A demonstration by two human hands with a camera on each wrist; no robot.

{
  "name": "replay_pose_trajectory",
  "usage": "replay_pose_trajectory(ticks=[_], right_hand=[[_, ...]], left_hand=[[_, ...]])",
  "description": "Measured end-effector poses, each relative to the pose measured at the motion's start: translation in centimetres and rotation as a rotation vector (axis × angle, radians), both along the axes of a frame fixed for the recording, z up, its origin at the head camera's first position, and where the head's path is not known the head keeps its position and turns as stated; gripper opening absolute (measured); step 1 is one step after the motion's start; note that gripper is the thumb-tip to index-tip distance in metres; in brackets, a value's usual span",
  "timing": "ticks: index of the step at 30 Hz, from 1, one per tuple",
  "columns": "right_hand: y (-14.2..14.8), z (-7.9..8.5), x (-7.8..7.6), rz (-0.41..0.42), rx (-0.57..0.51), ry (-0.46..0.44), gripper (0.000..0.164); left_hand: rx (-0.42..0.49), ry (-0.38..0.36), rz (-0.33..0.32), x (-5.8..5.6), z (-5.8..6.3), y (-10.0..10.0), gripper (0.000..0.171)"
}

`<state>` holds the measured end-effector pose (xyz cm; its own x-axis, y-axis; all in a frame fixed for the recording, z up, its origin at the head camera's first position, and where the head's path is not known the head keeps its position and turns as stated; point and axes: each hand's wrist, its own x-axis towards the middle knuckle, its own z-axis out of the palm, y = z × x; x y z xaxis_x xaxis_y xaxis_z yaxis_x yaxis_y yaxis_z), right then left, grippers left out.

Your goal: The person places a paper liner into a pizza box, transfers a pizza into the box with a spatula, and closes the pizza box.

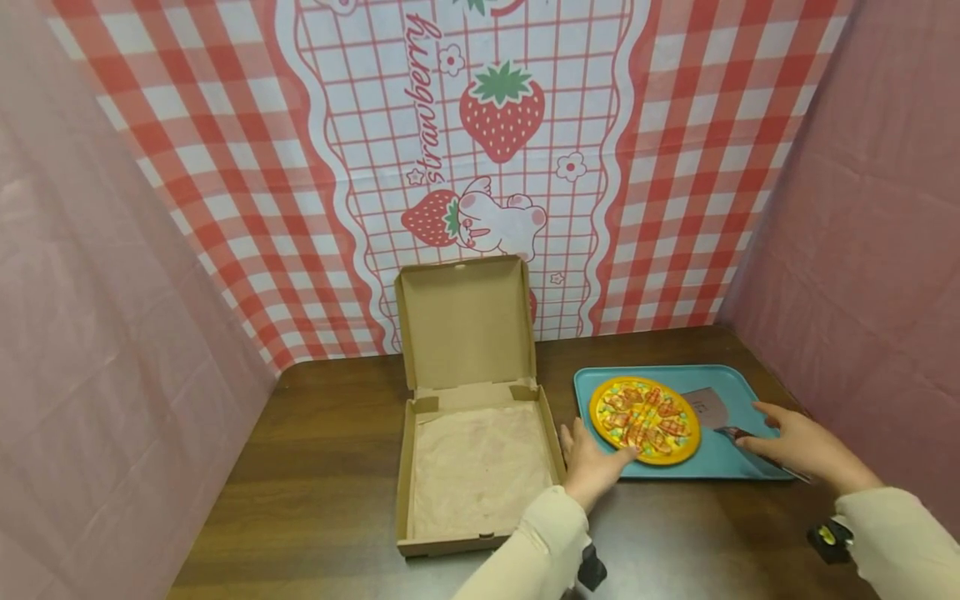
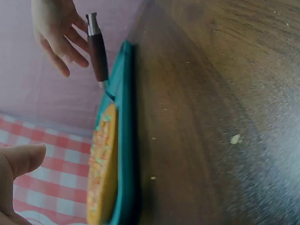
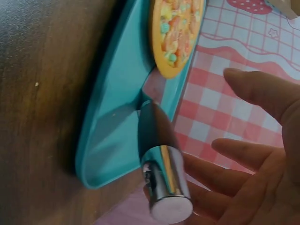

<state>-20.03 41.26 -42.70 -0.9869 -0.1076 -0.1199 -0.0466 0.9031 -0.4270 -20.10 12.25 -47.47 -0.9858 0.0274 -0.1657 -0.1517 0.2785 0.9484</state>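
Observation:
A toy pizza (image 1: pixel 645 419) on a yellow disc lies in a teal tray (image 1: pixel 731 462) on the right of the dark wooden table. A pizza server's metal blade (image 1: pixel 705 407) lies in the tray beside the pizza, and its dark handle (image 1: pixel 759 447) points to the front right. My right hand (image 1: pixel 795 442) hovers open right by that handle (image 3: pixel 161 159), fingers spread and not gripping it. My left hand (image 1: pixel 592 467) is open at the tray's front left corner, fingertips near the pizza's rim. An open cardboard pizza box (image 1: pixel 465 417), lined with paper, stands left of the tray.
Pink sheeting walls close in on the left (image 1: pixel 112 333) and right (image 1: pixel 885 250). A red checked strawberry backdrop (image 1: pixel 480 150) hangs behind. Bare table (image 1: pixel 322 467) lies left of the box and in front of the tray. The box lid (image 1: pixel 465 321) stands upright.

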Motion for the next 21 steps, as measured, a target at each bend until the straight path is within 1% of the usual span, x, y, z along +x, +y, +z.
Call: replay_pose_trajectory(ticks=[2,5,7,10,12,14,17,21], right_hand=[[0.2,-0.2,-0.1,0.005,0.011,-0.02,0.087],[0.4,-0.5,-0.1,0.011,0.015,-0.036,0.086],[0.5,-0.8,-0.1,0.009,0.008,-0.046,0.083],[0.7,-1.2,0.0,0.011,-0.006,-0.034,0.079],[0.9,-1.4,0.1,0.012,-0.014,-0.018,0.075],[1.1,-1.7,0.3,0.012,-0.025,-0.002,0.07],[1.3,-2.0,0.5,-0.003,-0.063,-0.017,0.064],[1.5,-2.3,0.8,-0.026,-0.105,-0.035,0.059]], left_hand=[[0.013,-0.009,0.029,-0.1,-0.4,0.3,0.099],[0.016,0.002,0.07,-0.2,-1.1,0.8,0.097],[0.008,0.019,0.096,-0.2,-1.5,1.1,0.093],[-0.015,0.043,0.123,-0.3,-1.9,1.5,0.084],[-0.026,0.045,0.126,-0.3,-2.0,1.5,0.079],[-0.029,0.029,0.119,-0.4,-2.1,1.6,0.074],[-0.036,0.006,0.104,-0.5,-2.2,1.5,0.067],[-0.083,0.008,0.108,-0.9,-2.4,1.5,0.059]])
